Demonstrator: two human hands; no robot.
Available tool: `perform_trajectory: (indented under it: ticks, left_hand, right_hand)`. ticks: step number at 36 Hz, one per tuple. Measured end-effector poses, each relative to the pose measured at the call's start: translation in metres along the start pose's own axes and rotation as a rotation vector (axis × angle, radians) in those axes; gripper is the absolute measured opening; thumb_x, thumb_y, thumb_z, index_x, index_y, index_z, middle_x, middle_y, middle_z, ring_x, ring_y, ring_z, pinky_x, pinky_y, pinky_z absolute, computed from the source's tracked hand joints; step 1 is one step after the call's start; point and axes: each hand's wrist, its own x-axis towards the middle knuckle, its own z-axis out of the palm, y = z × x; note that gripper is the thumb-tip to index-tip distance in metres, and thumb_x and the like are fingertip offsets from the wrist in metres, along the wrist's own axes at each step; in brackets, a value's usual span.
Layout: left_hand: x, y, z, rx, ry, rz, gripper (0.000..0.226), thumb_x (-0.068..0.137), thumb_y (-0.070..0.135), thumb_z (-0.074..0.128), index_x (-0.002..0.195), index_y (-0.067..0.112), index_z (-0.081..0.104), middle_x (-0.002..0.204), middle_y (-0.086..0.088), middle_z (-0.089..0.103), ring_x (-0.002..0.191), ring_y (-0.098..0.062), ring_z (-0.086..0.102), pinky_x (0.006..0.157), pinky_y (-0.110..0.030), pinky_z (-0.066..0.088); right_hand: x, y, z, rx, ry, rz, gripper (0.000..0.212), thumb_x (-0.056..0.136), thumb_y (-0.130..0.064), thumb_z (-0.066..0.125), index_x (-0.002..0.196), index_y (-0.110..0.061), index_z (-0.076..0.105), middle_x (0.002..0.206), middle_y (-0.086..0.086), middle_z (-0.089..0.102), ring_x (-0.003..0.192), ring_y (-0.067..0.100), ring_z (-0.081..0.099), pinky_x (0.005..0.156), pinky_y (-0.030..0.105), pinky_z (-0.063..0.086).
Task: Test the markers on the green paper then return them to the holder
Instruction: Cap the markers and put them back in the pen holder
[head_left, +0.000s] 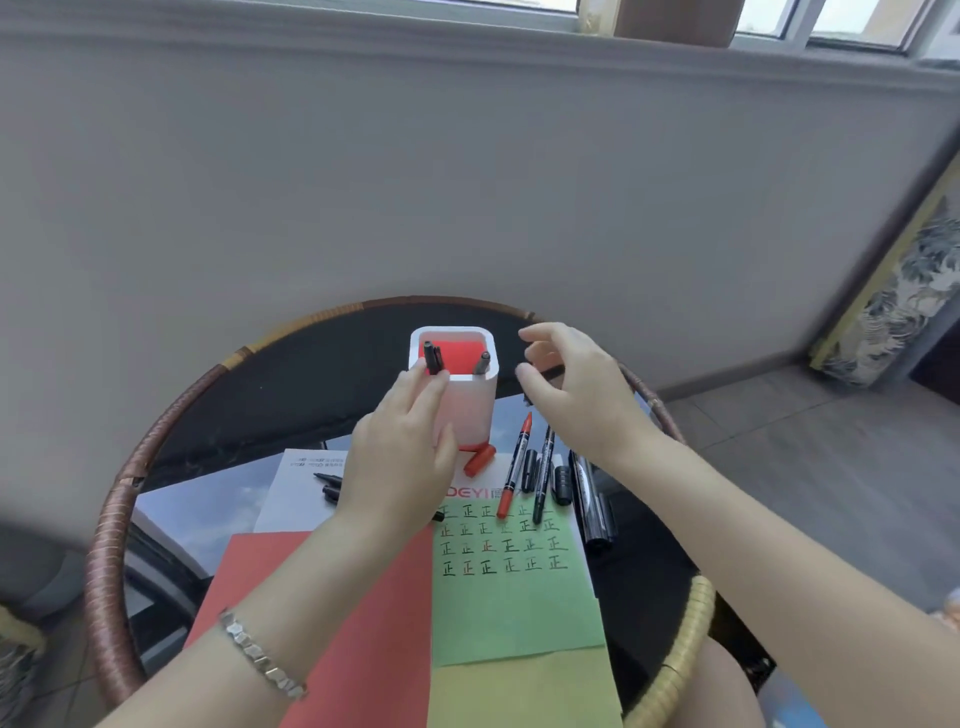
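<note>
Left hand (400, 457): reaching against the holder's near-left side, fingers narrow and extended, fingertips (434, 378) touching a black marker (432, 357) at the rim; whether it is actually pinching it, I cannot tell.
Right hand (576, 387): hovering just right of the holder, fingers curled loosely and spread wide, holding nothing visible.
Holder (470, 410): standing upright at the far middle of the table, white outside, red inside.
Grey marker (482, 362): leaning in the holder's near-right corner.
Green paper (514, 608): lying flat near the front edge, rows of black and red characters showing at its far end.
Red marker (515, 470): lying uncapped across the green paper's far edge, tip pointing away.
Red cap (479, 459): lying at the holder's foot.
Loose black markers (544, 475): lying right of the red marker, with caps beside them.
Red paper (358, 618): lying left of the green paper, under the left forearm.
Table (270, 384): round, dark, rimmed in wicker.
Bracelet (260, 657): sitting on the left wrist.
</note>
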Motion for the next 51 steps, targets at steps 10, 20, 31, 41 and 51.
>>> perform_trajectory:
  ticks: [10, 20, 31, 41, 51]
  left_hand:
    - [-0.015, 0.032, 0.018, 0.033, 0.109, 0.053, 0.055, 0.075, 0.018, 0.054, 0.128, 0.014, 0.039, 0.138, -0.022, 0.035, 0.125, -0.033, 0.028, 0.103, -0.048, 0.023]
    - [-0.021, 0.076, 0.05, -0.065, -0.151, 0.247, 0.032, 0.077, 0.02, 0.059, 0.108, 0.014, 0.065, 0.116, 0.0, 0.064, 0.119, -0.021, 0.051, 0.093, -0.038, 0.039]
    - [-0.012, 0.094, 0.072, 0.224, -0.593, 0.37, 0.053, 0.085, 0.04, 0.059, 0.132, 0.021, 0.044, 0.139, 0.003, 0.045, 0.141, -0.015, 0.01, 0.111, -0.033, 0.007]
    - [-0.022, 0.09, 0.061, -0.327, -0.165, 0.219, 0.045, 0.089, 0.032, 0.056, 0.132, 0.021, 0.047, 0.104, 0.005, 0.059, 0.097, -0.009, 0.052, 0.085, -0.021, 0.039]
    - [-0.016, 0.058, 0.016, -1.146, -0.034, -0.728, 0.032, 0.1, 0.026, 0.034, 0.078, 0.008, 0.051, 0.064, -0.006, 0.057, 0.039, -0.004, 0.048, 0.042, -0.017, 0.043]
  right_hand:
    - [-0.067, 0.088, -0.05, -0.547, -0.176, 0.458, 0.033, 0.091, -0.021, 0.047, 0.123, -0.017, 0.047, 0.11, 0.006, 0.045, 0.082, 0.022, 0.049, 0.062, 0.029, 0.037]
    - [-0.082, 0.101, -0.045, -0.558, -0.261, 0.485, 0.036, 0.091, -0.021, 0.044, 0.126, -0.016, 0.036, 0.111, 0.01, 0.048, 0.091, 0.028, 0.054, 0.068, 0.032, 0.042]
    - [-0.1, 0.101, -0.061, -0.057, -0.021, 0.511, 0.029, 0.084, -0.008, 0.046, 0.111, -0.018, 0.048, 0.082, 0.001, 0.055, 0.071, 0.011, 0.051, 0.056, 0.019, 0.039]
    - [-0.108, 0.089, -0.059, 0.07, -0.024, 0.49, 0.027, 0.089, -0.006, 0.043, 0.109, -0.024, 0.048, 0.081, 0.0, 0.05, 0.066, 0.012, 0.049, 0.056, 0.016, 0.041]
    - [-0.107, 0.047, -0.038, 0.157, -0.04, 0.335, 0.019, 0.085, -0.021, 0.058, 0.089, -0.038, 0.051, 0.08, -0.007, 0.051, 0.067, 0.006, 0.045, 0.064, 0.016, 0.04]
